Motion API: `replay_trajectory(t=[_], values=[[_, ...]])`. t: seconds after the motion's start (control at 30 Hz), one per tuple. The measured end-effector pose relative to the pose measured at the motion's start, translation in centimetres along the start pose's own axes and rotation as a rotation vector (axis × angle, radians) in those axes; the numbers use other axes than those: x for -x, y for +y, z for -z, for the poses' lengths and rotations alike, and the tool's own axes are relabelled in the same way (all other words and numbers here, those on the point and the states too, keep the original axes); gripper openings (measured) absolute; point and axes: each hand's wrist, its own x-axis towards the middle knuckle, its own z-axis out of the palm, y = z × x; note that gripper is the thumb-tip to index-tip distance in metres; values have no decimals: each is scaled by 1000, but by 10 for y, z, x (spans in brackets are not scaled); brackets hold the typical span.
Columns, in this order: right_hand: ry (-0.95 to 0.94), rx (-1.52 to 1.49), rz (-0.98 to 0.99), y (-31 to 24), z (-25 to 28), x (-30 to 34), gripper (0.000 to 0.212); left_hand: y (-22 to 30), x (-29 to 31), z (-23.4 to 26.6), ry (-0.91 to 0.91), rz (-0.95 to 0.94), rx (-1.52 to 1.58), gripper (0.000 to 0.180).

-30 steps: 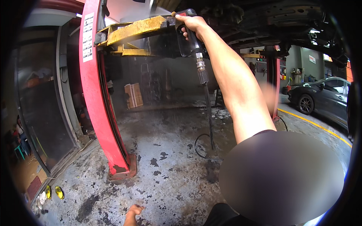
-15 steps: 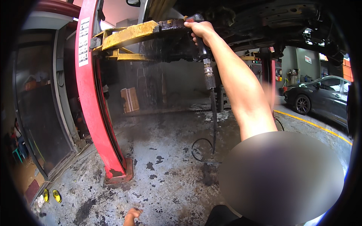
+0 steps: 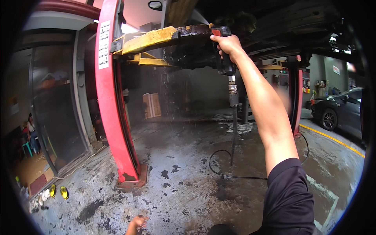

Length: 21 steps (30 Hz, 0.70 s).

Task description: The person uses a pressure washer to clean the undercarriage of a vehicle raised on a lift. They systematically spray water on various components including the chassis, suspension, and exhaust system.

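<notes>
Raised in front of me, my right hand grips a black and red pressure washer gun. A fine spray leaves its nozzle toward the upper left, under the raised car. The gun is beside the dark end of a yellow lift arm, and water drips below that arm. From the gun's metal fitting a black hose hangs to the floor and loops there. Low in the picture, my left hand hangs over the floor with its fingers apart and nothing in them.
A red lift post stands bolted to the stained, wet floor at left; another red post is farther right. Yellow shoes lie by a dark doorway, with a seated person beyond. A dark car is parked at right.
The view has shifted, so the post, lift arm and gun appear farther right and lower. My right hand still holds the spraying gun by the lift arm.
</notes>
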Motion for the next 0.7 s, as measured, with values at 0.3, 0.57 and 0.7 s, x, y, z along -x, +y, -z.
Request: replay_trajectory(t=[0.3, 0.57, 0.7], values=[[-177, -177, 148, -3, 14, 60, 30, 66, 80, 102, 309, -615, 117, 8], [-86, -263, 161, -10, 15, 169, 32, 10, 32, 102, 354, -565, -25, 34], [37, -311, 76, -2, 14, 211, 30, -62, -31, 89, -43, -670, 154, 39]])
